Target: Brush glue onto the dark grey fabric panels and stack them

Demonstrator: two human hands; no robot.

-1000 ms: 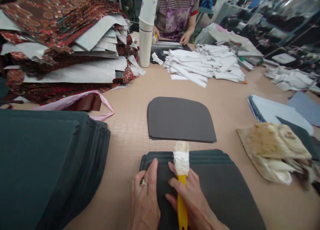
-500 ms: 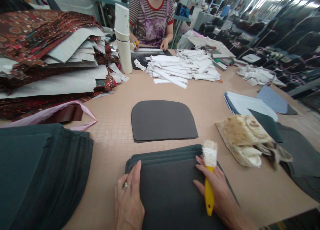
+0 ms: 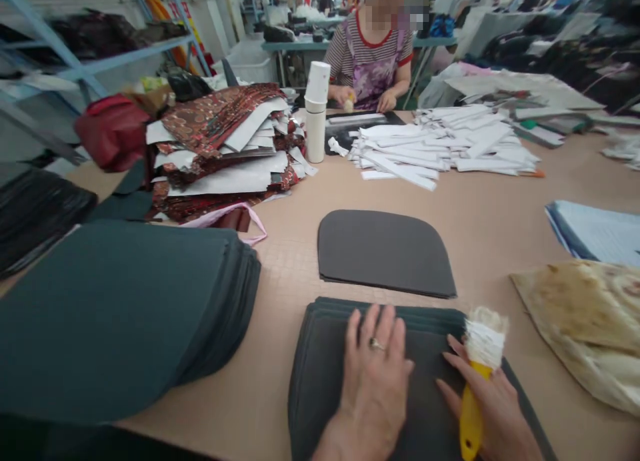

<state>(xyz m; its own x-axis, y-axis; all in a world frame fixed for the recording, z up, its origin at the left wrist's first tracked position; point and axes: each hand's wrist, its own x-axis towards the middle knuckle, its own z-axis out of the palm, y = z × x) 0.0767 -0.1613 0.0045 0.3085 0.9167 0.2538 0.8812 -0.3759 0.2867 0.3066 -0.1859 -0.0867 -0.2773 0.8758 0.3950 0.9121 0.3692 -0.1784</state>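
A layered pile of dark grey and green sheets (image 3: 325,374) lies at the lower middle. My left hand (image 3: 375,374), with a ring on one finger, rests flat on its top sheet, fingers stretched out. At the pile's right side my right hand (image 3: 500,401) holds a paintbrush (image 3: 475,401); its yellow handle crosses the fingers and its pale bristles point away from me. The fingertips of that hand also touch the top sheet. Just beyond lies a thin stack of dark grey rounded pieces (image 3: 385,251), apart from both hands.
Left stands a thick stack of dark green pieces (image 3: 120,301). Behind it are patterned brown sheets (image 3: 220,121) and paper cups (image 3: 316,114). White strips (image 3: 425,144) lie in front of a co-worker (image 3: 373,54). A stained cloth bag (image 3: 585,327) is at right.
My left hand has moved from the pile's left edge onto its top and flattened. My right hand still holds the paintbrush. The view has turned left.
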